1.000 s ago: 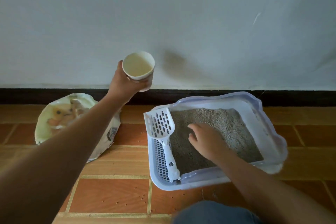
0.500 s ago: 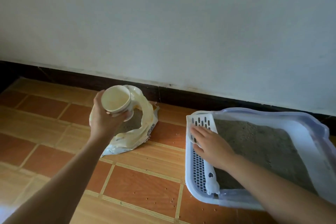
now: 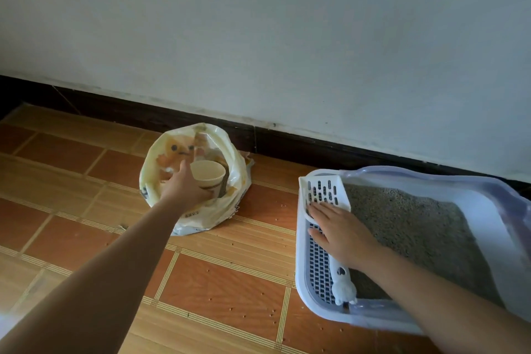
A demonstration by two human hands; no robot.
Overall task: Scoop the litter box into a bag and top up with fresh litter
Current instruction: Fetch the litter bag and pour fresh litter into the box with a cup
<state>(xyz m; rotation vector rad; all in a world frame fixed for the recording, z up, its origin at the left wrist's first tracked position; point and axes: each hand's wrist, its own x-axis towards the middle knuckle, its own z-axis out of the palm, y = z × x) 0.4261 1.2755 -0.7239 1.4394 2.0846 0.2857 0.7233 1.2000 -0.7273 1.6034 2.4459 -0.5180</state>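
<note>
Litter box point(image 3: 300, 282), four o'clock: right hand point(image 3: 342, 231) lies flat-fingered on the scoop point(image 3: 324, 190) while left hand point(image 3: 184, 187), fingers wrapped round a cup point(image 3: 208, 174), reaches into the nine-o'clock bag point(image 3: 230, 210), apparently for fresh litter.

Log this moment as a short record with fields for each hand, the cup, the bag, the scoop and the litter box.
left hand: grips the paper cup at the open mouth of the bag
right hand: fingers straight, resting flat on the scoop
paper cup: upright, looks empty
bag: on the tiled floor, left of the litter box
scoop: lying on the litter box's slotted ledge
litter box: holds grey litter
</note>
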